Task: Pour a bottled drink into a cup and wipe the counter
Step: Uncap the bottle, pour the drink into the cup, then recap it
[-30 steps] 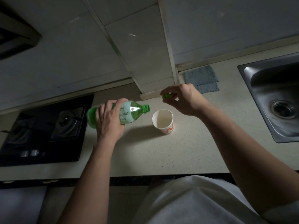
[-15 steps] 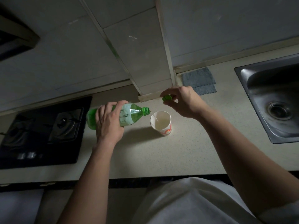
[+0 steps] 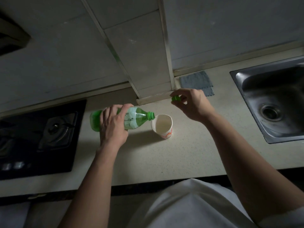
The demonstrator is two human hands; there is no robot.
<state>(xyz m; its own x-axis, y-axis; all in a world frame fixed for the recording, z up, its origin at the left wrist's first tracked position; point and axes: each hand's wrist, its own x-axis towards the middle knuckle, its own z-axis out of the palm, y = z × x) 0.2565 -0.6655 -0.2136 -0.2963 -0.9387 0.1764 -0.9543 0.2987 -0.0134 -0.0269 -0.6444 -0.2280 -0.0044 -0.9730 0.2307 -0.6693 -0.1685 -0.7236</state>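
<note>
Gripping a green plastic bottle point(image 3: 139, 117) round its middle with the left hand point(image 3: 113, 127), curled over a pale label, dark print there too small to read — tipped nearly flat above the counter point(image 3: 181, 153), open neck at the rim of a white paper cup point(image 3: 162, 125) marked orange-red near its base. Pinching the green cap point(image 3: 176, 98) between thumb and forefinger of the right hand point(image 3: 192, 104), raised just beyond the cup — grey cloth point(image 3: 196, 82) by the wall behind, steel sink point(image 3: 271, 99) off right.
</note>
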